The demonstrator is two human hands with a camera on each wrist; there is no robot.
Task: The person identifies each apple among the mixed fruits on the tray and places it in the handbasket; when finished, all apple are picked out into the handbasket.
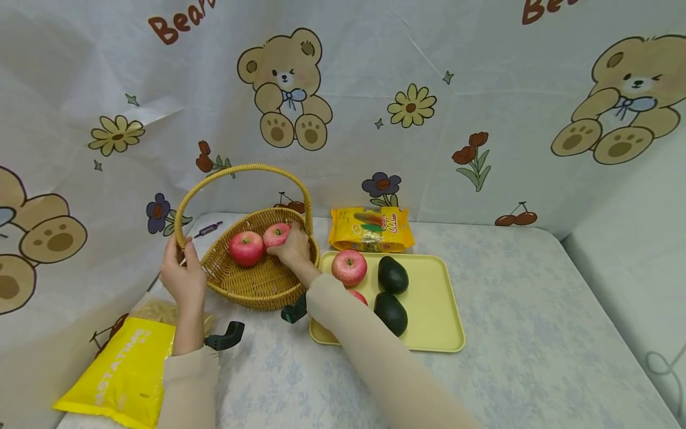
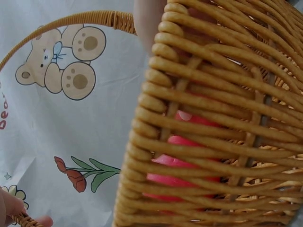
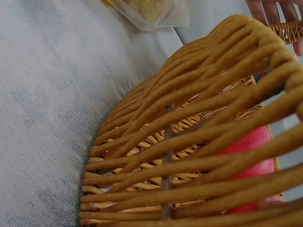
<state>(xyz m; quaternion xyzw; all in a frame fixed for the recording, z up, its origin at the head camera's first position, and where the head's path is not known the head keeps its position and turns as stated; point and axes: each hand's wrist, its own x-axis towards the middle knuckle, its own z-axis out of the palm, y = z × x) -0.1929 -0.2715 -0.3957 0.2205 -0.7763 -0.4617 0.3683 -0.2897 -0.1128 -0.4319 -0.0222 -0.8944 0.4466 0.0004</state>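
My left hand (image 1: 184, 274) holds the left foot of the arched handle (image 1: 243, 168) on a wicker basket (image 1: 262, 286), pinching it between thumb and fingers. Inside the basket, near its right side, my right hand (image 1: 295, 247) has its fingers around a red apple (image 1: 274, 235). Another apple (image 1: 247, 249) lies just left of it. In the left wrist view, red fruit (image 2: 173, 175) shows through the weave, and part of the right hand (image 2: 146, 23) appears above the rim. The right wrist view looks through the basket wall (image 3: 189, 161), which hides the right hand's grip.
Right of the basket, a pale yellow tray (image 1: 431, 304) carries two avocados (image 1: 393, 275), an apple (image 1: 349, 268) and another apple (image 1: 358, 296) half covered by the right sleeve. A yellow packet (image 1: 370, 229) stands behind it. A yellow pasta bag (image 1: 125, 366) lies at the front left.
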